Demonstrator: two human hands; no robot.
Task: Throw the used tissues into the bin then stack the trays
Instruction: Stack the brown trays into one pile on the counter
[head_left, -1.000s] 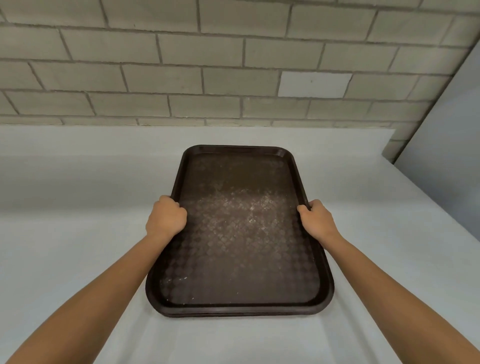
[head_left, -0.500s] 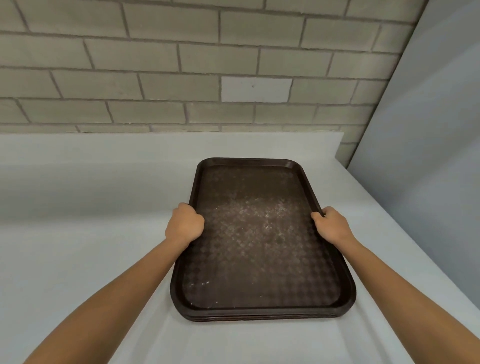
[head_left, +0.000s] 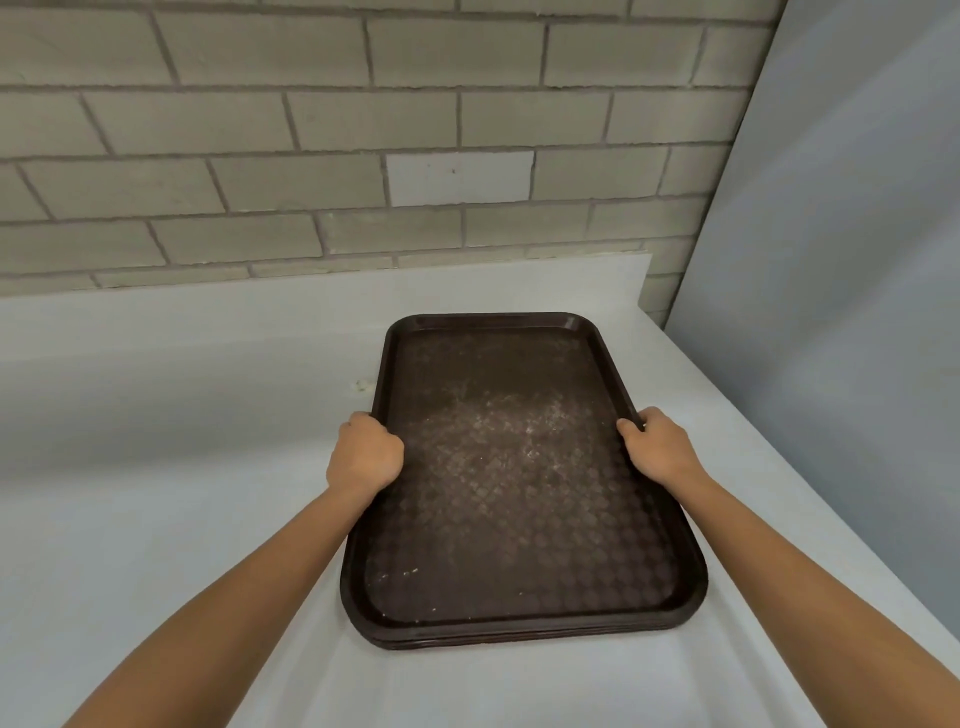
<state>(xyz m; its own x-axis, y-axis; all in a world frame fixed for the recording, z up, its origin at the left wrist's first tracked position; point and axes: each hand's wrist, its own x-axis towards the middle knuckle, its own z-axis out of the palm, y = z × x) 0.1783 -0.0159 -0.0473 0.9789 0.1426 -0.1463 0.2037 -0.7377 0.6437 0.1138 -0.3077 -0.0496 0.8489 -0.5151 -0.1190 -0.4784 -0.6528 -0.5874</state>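
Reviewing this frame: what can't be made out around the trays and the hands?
- Head view: the lower trays show only as thin front edges under the top tray; their count is unclear.
- Head view: the fingertips of the left hand and right hand are hidden below the top tray's rim.
- Bin and tissues: outside the frame.

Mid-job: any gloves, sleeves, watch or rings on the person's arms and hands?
No. The left hand and right hand are bare: no gloves, no rings showing. The left forearm and right forearm are uncovered to the frame edge, no sleeve, watch or band.
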